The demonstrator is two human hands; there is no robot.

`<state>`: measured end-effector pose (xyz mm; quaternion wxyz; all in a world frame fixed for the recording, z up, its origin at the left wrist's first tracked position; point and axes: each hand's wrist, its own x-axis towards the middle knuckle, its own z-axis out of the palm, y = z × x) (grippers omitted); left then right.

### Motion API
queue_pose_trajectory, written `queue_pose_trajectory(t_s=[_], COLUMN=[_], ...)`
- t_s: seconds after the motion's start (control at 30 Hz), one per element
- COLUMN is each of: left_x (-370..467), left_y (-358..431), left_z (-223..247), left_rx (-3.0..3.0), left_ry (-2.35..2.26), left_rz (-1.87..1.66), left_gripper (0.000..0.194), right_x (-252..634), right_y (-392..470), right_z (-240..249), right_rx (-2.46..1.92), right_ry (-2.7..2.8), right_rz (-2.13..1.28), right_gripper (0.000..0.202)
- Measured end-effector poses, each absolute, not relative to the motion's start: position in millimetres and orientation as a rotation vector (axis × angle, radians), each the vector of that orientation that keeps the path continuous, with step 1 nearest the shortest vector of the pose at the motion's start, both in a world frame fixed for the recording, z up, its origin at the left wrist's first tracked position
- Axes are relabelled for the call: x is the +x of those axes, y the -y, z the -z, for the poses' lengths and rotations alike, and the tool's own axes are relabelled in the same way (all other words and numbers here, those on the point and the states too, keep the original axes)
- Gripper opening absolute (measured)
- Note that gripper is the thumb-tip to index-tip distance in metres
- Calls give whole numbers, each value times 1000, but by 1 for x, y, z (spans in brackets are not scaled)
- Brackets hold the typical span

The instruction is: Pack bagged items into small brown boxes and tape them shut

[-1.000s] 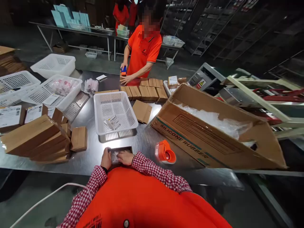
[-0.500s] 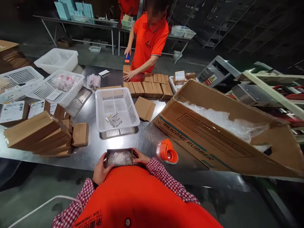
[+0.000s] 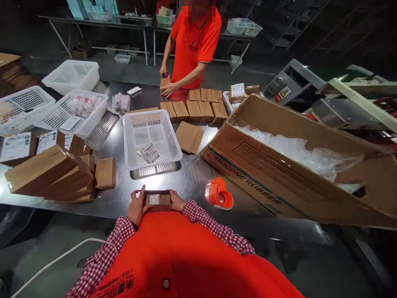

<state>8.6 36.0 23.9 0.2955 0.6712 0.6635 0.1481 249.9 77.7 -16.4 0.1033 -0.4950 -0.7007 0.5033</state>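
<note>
A small cardboard box [image 3: 158, 208] stands at the table's near edge, right in front of my body. Bubble wrap [image 3: 154, 199] shows in its middle, between short side flaps folded inward. My left hand [image 3: 136, 209] grips the box's left end, thumb along the near side and a finger raised at the far corner. Around the right end my right hand [image 3: 176, 201] is closed. To the right stands an orange tape dispenser [image 3: 219, 193], apart from both hands. Beyond the box sits a white plastic basket [image 3: 153, 165] holding a few printed labels [image 3: 149, 152].
At right, a large carton [image 3: 242, 169] holds bubble wrap. Stacked brown boxes [image 3: 46, 174] stand at left, with more white baskets [image 3: 74, 74] behind. Flat cardboard [image 3: 190, 137] lies beyond the middle. Across the table a co-worker [image 3: 195, 41] handles a box beside rows of small boxes [image 3: 194, 111].
The box's short end flaps have folded inward over the bubble wrap, and both hands shifted with them. Across the table, the co-worker's blue tool came down onto their box.
</note>
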Motion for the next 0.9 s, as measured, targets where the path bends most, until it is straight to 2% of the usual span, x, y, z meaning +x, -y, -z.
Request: queue_pose_trajectory(t_s=[0.07, 0.17, 0.4, 0.53, 0.63, 0.7, 0.8, 0.9], left_x=[10, 7, 8, 14, 14, 15, 21, 36], left_y=[-39, -38, -16, -13, -15, -18, -25, -34], left_z=[-26, -15, 23, 29, 31, 32, 33, 32], left_rx=[1829, 1847, 1420, 1181, 1167, 1183, 1232, 1284], left_ry=[-1861, -1891, -1829, -1898, -1895, -1899, -1887, -1853], left_rz=[-322, -399, -856, -925, -931, -905, -829, -773], left_gripper=[58, 45, 28, 41, 54, 57, 58, 59], right_x=[259, 270, 262, 270, 314, 355, 405, 428], right_y=[-78, -72, -60, -56, -44, -34, -27, -29], right_z=[10, 1, -5, -17, -34, -41, -39, -27], right_rx=[-1406, -1304, -1265, -1344, -1834, -2232, -2506, -2448], right_ry=[2050, 2028, 2381, 2472, 2236, 1979, 1798, 1770], right_rz=[-1532, -1498, -1245, -1009, -583, -437, -572, -730], right_gripper=[65, 51, 45, 44, 44, 55, 75, 73])
